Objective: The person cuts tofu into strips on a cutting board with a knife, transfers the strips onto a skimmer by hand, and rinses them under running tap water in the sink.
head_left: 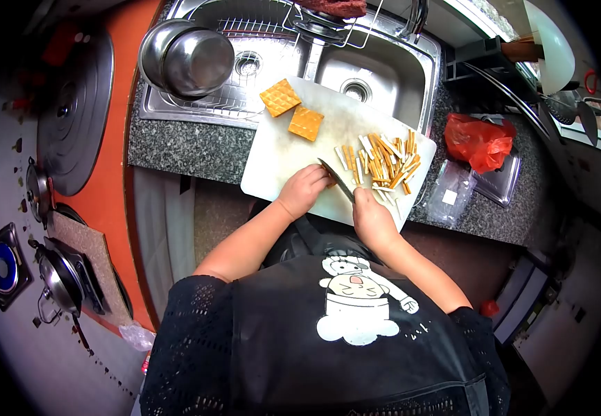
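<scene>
Near the middle of the frame, the person's right hand [374, 218] is closed around the handle of a knife [336, 180], its blade slanting up and left over a pale cutting board [279, 166]. The left hand [302, 188] is just beside the blade, fingers bent and drawn together, tips down at the board; whatever lies under them is mostly hidden, so I cannot tell what they grip.

To the right of the knife, a loose heap of thin strips [385, 163], brown and white, lies on the board. Two golden-brown slabs [280, 98] with scored tops sit at its upper left, corners close together.

The board lies slanted, its upper part against the double sink [397, 76], its lower part over the speckled surface [189, 145]. Metal bowls [198, 62] stand at the upper left; a red plastic bag [479, 142] and a clear packet [449, 194] lie at the right.
</scene>
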Motion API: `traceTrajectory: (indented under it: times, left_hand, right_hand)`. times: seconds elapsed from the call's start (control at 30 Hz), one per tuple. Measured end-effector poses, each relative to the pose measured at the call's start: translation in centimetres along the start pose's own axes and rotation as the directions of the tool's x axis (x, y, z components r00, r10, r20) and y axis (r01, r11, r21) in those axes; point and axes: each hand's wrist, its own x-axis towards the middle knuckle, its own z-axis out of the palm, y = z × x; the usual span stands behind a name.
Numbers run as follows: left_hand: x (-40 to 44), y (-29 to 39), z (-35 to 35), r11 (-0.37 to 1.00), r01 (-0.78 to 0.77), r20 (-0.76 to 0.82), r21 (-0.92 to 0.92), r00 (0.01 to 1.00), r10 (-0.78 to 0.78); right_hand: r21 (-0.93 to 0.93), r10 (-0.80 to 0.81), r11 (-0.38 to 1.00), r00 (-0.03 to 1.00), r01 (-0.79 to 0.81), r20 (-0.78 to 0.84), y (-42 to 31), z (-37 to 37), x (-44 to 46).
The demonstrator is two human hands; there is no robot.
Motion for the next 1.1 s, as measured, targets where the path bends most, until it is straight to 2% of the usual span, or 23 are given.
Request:
traceTrajectory:
  times: [0.07,0.3,0.47,0.57,0.67,0.77,0.87,0.97,1.1]
  left_hand:
    - [0.0,0.0,0.0,1.0,-0.011,-0.018,0.023,1.0,0.011]
    - [-0.4,-0.1,0.0,1.0,-0.014,-0.024,-0.003,1.0,0.014]
    - [-0.6,-0.5,0.1,0.998,0.0,-0.014,-0.055,1.0,-0.001]
    - [-0.7,-0.6,0.1,1.0,-0.006,-0.014,-0.017,1.0,0.005]
    - [-0.9,-0.7,0.2,1.0,0.002,-0.002,-0.009,1.0,-0.002]
    - [-0.6,-0.4,-0.1,1.0,0.008,0.001,-0.021,1.0,-0.008]
    - [-0.8,-0.4,-0.2,0.999,-0.047,-0.039,0.028,0.998,0.048]
    - [-0.9,0.0,-0.5,0.997,0.023,-0.02,-0.075,0.999,-0.025]
    - [-0.9,-0.3,-0.4,0.999,-0.001,-0.031,-0.044,1.0,0.0]
  right_hand:
    - [-0.016,0.025,1.0,1.0,-0.025,0.012,-0.5,0.2,0.7]
    - [0.077,-0.042,0.995,0.982,0.057,-0.183,-0.1,2.2,2.6]
    - [0.002,0.044,0.999,0.998,-0.044,0.035,-1.5,-0.6,0.4]
    - [-0.002,0.033,0.999,0.999,-0.033,0.032,-1.6,-0.2,0.6]
    - [0.011,0.037,0.999,0.999,-0.037,-0.014,-1.5,1.6,2.2]
    - [0.065,-0.031,0.997,0.99,0.04,-0.135,-0.9,3.0,3.6]
    - [0.142,-0.048,0.987,0.975,0.08,-0.217,-1.1,1.7,3.1]
    - [0.069,-0.041,0.996,0.995,0.048,-0.087,-1.4,0.2,1.4]
    - [0.023,-0.017,1.0,1.0,0.017,-0.008,-1.2,0.1,0.2]
